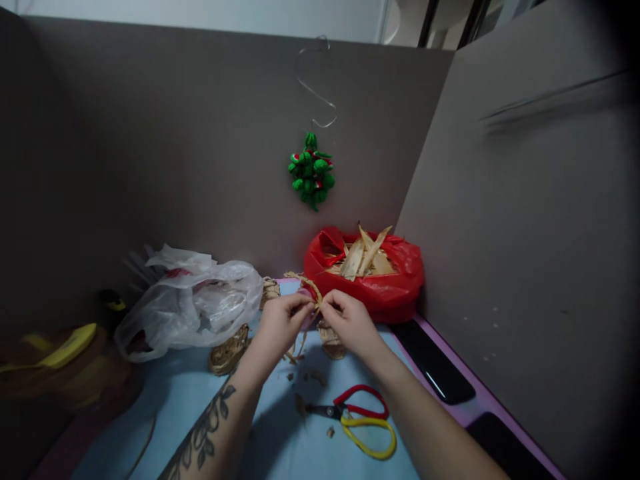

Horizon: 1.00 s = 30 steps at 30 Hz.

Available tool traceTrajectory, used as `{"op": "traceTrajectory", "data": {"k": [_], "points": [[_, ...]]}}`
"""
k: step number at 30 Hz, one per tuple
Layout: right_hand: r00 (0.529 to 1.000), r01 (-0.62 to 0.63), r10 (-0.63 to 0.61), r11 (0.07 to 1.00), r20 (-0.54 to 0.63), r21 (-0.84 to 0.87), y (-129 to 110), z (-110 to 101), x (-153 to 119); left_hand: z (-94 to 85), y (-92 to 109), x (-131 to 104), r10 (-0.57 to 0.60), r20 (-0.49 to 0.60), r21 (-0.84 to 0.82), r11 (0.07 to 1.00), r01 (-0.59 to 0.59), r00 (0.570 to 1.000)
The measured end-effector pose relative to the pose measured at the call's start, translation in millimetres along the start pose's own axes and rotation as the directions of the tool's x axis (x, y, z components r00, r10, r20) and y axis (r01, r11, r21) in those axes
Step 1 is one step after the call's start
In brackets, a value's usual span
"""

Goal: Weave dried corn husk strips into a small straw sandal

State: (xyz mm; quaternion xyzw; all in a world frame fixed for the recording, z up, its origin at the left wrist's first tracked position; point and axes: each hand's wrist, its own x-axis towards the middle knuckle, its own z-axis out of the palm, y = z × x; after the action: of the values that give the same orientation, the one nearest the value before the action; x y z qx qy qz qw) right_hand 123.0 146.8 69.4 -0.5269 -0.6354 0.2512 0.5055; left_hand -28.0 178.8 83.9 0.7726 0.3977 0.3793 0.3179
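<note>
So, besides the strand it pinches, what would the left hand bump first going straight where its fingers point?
Probably the right hand, just across the strand, though depth there is hard to judge.

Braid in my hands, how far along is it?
Seemingly done: the braid's curved upper stretch, and perhaps the woven pieces lying nearby. In hand: the left hand and right hand pinch the braid's lower end. Apparently left: the loose strands hanging below. Unbraided strips fill the red bag; whether they're needed, I can't tell.

Light-blue tabletop (300, 437): scissors (334, 412), woven pieces (227, 350), red bag (400, 293), phones (440, 370).
</note>
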Motion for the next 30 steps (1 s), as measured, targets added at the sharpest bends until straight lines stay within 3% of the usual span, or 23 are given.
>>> {"op": "traceTrajectory", "data": {"k": [2, 4, 7, 10, 13, 16, 19, 23, 27, 30], "points": [[0.99, 0.06, -0.079, 0.986, -0.116, -0.156, 0.8, 5.3, -3.2, 3.4, 2.7, -1.6, -0.021, -0.032, 0.044, 0.999, 0.022, 0.999], [0.976, 0.045, -0.084, 0.981, -0.2, -0.189, 1.0, 9.9, -6.1, 9.6, 6.6, -4.0, -0.058, -0.056, 0.032, 0.998, 0.06, 0.997], [0.97, -0.084, 0.098, 0.994, -0.222, 0.072, -0.9, 11.2, -7.4, 19.6, 14.4, -9.5, -0.018, -0.109, 0.023, 1.0, 0.021, 0.994], [0.95, -0.203, 0.277, 0.898, -0.142, 0.39, -3.9, 7.2, -5.1, 26.7, 22.4, -16.8, 0.136, -0.074, 0.205, 0.972, -0.118, 0.988], [0.941, -0.211, 0.314, 0.837, -0.128, 0.505, -3.6, 5.2, -2.4, 31.4, 27.9, -23.5, 0.154, 0.001, 0.465, 0.875, -0.137, 0.988], [0.939, -0.197, 0.313, 0.826, -0.14, 0.528, 2.4, 7.9, -0.6, 33.2, 29.4, -26.5, 0.129, 0.06, 0.563, 0.815, -0.14, 0.99], [0.948, -0.208, 0.302, 0.828, -0.102, 0.52, 10.6, 11.4, 0.9, 29.6, 26.1, -23.7, 0.151, 0.036, 0.509, 0.848, -0.149, 0.988], [0.967, -0.198, 0.249, 0.856, -0.046, 0.478, 14.6, 14.3, 1.6, 22.2, 14.8, -13.3, 0.173, -0.168, 0.312, 0.943, -0.114, 0.97], [0.977, -0.185, 0.212, 0.887, -0.019, 0.423, 8.6, 14.5, -0.3, 21.3, 4.7, -6.1, 0.065, -0.116, 0.066, 0.996, -0.057, 0.991], [0.982, -0.176, 0.191, 0.924, -0.012, 0.338, 3.3, 11.5, -1.4, 21.1, 2.6, -5.8, -0.003, -0.104, 0.019, 1.0, 0.005, 0.995]]}}
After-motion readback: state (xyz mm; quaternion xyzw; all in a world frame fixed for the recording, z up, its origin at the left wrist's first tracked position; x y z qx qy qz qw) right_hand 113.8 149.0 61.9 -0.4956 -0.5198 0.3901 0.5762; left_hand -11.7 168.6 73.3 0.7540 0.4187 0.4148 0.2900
